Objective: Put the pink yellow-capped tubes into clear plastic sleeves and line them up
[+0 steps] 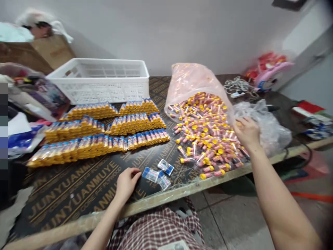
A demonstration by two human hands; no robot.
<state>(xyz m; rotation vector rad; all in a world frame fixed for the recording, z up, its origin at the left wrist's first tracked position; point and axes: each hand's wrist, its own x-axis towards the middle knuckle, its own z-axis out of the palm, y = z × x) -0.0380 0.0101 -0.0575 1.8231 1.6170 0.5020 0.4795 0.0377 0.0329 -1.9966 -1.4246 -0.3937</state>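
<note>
My left hand [128,184] rests on the dark plywood tabletop, its thumb and index finger slightly apart and nothing between them. Just right of its fingertips lie several small blue-and-white packets [157,173]. My right hand [247,132] is at the right edge of a pink plastic bag [195,76], fingers bent over the film; the fingertips are partly hidden. Out of the bag's mouth spreads a heap of small clear tubes with yellow caps and pink contents [208,139]. To the left, yellow tubes with blue tops [99,144] stand packed in rows.
Behind the rows stands a white plastic basket [109,86]. A crumpled clear bag [270,125] lies beside my right hand, with a white cable [238,85] behind it. The table's front edge [161,198] runs close to my body. Cardboard boxes [52,50] are at the far left.
</note>
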